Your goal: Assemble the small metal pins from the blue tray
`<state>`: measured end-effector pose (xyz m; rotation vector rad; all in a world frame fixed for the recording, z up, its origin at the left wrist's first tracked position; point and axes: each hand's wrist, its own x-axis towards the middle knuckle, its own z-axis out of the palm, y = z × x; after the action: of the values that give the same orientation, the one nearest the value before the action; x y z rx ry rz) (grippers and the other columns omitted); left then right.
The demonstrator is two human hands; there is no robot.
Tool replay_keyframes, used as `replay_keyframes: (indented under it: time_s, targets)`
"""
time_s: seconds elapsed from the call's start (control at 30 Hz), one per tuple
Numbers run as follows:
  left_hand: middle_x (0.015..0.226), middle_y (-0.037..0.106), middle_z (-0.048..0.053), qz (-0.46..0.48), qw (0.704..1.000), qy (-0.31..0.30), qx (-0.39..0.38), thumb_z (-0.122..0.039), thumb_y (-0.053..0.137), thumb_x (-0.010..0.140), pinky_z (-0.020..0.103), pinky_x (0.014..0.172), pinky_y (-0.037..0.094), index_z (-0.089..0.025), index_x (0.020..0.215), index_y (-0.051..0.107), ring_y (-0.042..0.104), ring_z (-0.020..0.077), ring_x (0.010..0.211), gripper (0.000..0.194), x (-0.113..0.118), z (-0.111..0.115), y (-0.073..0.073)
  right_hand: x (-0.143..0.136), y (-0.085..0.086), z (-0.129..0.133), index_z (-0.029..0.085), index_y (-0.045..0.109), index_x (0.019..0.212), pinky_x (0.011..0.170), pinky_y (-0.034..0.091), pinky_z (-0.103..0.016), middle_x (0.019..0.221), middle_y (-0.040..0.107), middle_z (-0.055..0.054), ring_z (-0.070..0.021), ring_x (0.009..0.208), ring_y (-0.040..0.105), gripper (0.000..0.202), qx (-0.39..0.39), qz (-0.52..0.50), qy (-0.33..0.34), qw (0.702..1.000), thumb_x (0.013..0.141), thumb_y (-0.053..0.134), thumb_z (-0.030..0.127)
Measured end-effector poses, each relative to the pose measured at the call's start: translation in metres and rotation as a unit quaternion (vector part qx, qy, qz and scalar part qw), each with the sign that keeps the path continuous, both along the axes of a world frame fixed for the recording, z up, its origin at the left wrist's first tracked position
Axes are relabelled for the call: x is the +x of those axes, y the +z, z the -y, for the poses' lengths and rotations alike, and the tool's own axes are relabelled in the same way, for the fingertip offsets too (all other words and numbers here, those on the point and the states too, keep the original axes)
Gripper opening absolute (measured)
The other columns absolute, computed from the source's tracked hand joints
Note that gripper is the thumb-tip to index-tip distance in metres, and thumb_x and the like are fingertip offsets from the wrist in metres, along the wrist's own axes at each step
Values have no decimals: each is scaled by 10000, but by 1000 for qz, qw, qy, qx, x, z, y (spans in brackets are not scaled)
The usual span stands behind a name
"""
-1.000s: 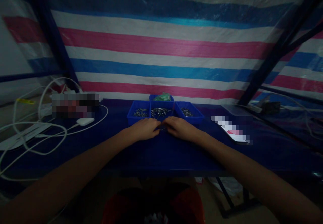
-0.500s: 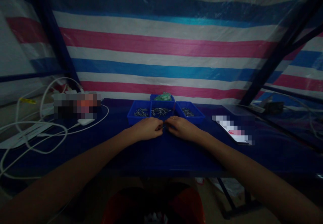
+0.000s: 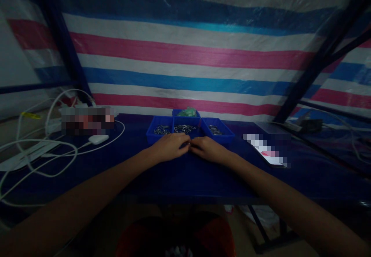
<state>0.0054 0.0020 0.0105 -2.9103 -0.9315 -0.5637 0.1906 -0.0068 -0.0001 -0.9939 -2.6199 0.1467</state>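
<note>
My left hand (image 3: 172, 147) and my right hand (image 3: 206, 148) meet at the fingertips, just in front of the blue bins. Both have their fingers closed in a pinch, and a tiny light spot shows between them; what it belongs to is too small to make out. Behind my left hand, a blue divided bin (image 3: 149, 130) holds small metal pins (image 3: 183, 128) in its two compartments. Beyond my right hand stands another blue bin (image 3: 229, 131) with similar metal pieces (image 3: 215, 129). A blue bin at the back contains a green bundle (image 3: 188, 112).
On the right of the blue table (image 3: 179, 183) lies a lit phone (image 3: 268, 153). White cables (image 3: 75, 152) loop over the left side near a white charger (image 3: 98, 139). Blue frame posts and a striped sheet (image 3: 185, 60) close off the back.
My hands have drawn together until the fingertips touch; the left fingers have shifted slightly right. The thin piece that showed between them is now mostly hidden. The bins have stayed put.
</note>
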Motion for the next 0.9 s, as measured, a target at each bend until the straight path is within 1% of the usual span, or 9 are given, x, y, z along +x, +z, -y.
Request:
replay_keyframes:
  time_s: [0.13,0.23,0.3,0.4,0.6,0.77,0.9]
  targets:
    - [787,574,5,-24,999,13,20,-260,427,798,236,599,370,-182,828,493,543,131,693,106,0,1,0,2,5,0,140,585,842,605,349,-234,723,586,-27,-115,635,514,178,-30,-35,-9,999,848,420,207]
    - [731,585,-2,-53,998,27,31,-279,416,806,241,558,359,-187,831,490,554,140,655,122,-1,0,-2,3,7,0,143,580,863,575,343,-226,674,555,-2,-102,592,494,226,-64,-55,2,996,874,380,245]
    - [727,588,0,-67,997,27,38,-285,411,814,238,544,355,-182,825,494,556,140,650,132,-1,-1,-3,3,7,0,143,575,825,542,332,-218,620,513,19,-91,548,471,250,-77,-61,7,995,880,368,273]
    - [776,590,12,-79,996,11,44,-269,405,829,230,567,368,-172,812,501,556,137,700,137,0,-1,-3,3,3,-2,147,552,752,510,318,-211,582,476,35,-81,514,446,255,-88,-66,5,994,871,384,297]
    - [811,587,23,-92,995,1,48,-289,411,852,223,579,373,-166,829,517,552,138,735,164,0,-4,-4,4,-3,-6,152,541,760,534,355,-208,633,521,25,-86,558,480,218,-133,-90,8,987,859,403,288]
    - [805,596,28,-96,995,8,30,-341,426,842,232,555,362,-172,847,528,558,146,698,197,-1,-5,-6,6,-1,-6,153,555,803,529,351,-209,634,528,25,-89,555,483,170,-123,-84,-2,989,842,429,261]
    - [754,607,31,-112,993,27,7,-362,418,835,244,535,352,-173,829,538,563,157,663,223,-3,-6,-5,8,1,-8,148,566,836,534,353,-211,634,535,19,-94,562,491,172,-104,-82,-18,991,837,437,261]
